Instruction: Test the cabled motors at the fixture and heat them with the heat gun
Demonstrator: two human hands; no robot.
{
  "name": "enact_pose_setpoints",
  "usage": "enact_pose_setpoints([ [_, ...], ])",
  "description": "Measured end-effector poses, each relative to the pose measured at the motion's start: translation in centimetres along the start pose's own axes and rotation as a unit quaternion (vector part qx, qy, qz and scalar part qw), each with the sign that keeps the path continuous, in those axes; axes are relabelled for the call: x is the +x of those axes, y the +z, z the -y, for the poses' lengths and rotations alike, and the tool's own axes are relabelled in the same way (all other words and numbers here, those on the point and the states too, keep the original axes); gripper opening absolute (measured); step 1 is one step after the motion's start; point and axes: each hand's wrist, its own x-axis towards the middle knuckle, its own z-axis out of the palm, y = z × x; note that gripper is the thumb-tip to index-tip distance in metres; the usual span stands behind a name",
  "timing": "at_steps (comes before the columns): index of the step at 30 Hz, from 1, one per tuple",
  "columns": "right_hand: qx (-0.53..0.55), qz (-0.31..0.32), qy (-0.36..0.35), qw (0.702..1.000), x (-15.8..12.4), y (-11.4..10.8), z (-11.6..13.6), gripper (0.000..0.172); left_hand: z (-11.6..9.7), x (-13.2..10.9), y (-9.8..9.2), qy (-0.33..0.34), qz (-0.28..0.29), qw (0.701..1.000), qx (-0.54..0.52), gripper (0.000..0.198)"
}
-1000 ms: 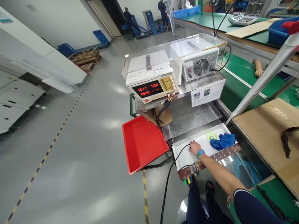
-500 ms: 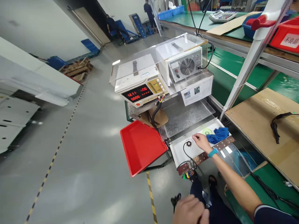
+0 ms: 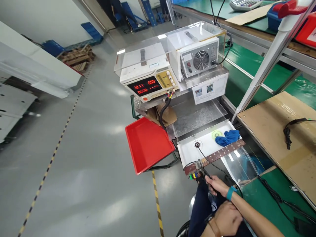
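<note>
My right hand (image 3: 216, 185), with a blue wristband, is low over my lap and pinches a thin black cable (image 3: 206, 158). The cable runs up to a small round part (image 3: 197, 144) lying on the white tray (image 3: 189, 155). My left hand (image 3: 228, 218), with a brown strap at the wrist, is curled shut beside my right forearm; what is in it is hidden. A blue cloth (image 3: 227, 137) and a green tape roll (image 3: 216, 134) lie at the tray's far right. A brown perforated strip (image 3: 219, 153) runs along the tray's front edge.
A red tray (image 3: 147, 144) hangs left of the white one. Above stand a power supply (image 3: 148, 82) with red digits and a fan unit (image 3: 198, 59) under a clear cover. At the right a cardboard sheet (image 3: 269, 125) carries a black cable (image 3: 287, 132).
My right hand left the round part on the white tray and drew back to my lap along the cable. My left hand came up beside it.
</note>
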Motion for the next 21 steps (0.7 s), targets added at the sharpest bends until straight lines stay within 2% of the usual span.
enact_pose_setpoints([
  [1, -0.019, -0.013, 0.003, 1.0, 0.1, 0.3, -1.0, 0.053, 0.2, -0.9, -1.5, -0.066, -0.053, 0.995, -0.059, 0.028],
  [2, -0.031, -0.025, 0.006, 0.999, 0.2, 0.8, -1.9, 0.054, 0.5, -1.6, -2.9, -0.144, -0.115, 0.977, -0.105, 0.035],
  [3, -0.034, -0.033, 0.009, 0.999, 0.4, 1.3, -2.6, 0.055, 1.0, -2.1, -4.4, -0.227, -0.185, 0.947, -0.133, 0.04],
  [5, -0.018, -0.034, 0.022, 0.999, 0.8, 2.3, -3.6, 0.058, 2.6, -2.3, -6.8, -0.364, -0.303, 0.866, -0.159, 0.044],
  [7, 0.001, -0.039, 0.037, 0.999, 1.3, 3.2, -3.9, 0.058, 4.7, -1.4, -8.5, -0.437, -0.351, 0.81, -0.174, 0.042],
  [9, 0.013, -0.056, 0.034, 0.998, 1.8, 3.8, -3.9, 0.056, 6.8, 0.0, -9.7, -0.461, -0.353, 0.79, -0.195, 0.042],
  [13, 0.006, -0.038, 0.004, 0.999, 2.2, 4.3, -3.6, 0.046, 9.8, 2.4, -10.6, -0.445, -0.349, 0.793, -0.228, 0.036],
  [17, -0.005, -0.018, -0.024, 1.0, 2.6, 4.6, -3.4, 0.043, 10.9, 3.0, -10.5, -0.425, -0.357, 0.791, -0.257, 0.031],
  [21, -0.018, -0.02, -0.031, 0.999, 3.4, 4.8, -3.3, 0.041, 11.5, 2.9, -10.2, -0.427, -0.382, 0.783, -0.242, 0.027],
])
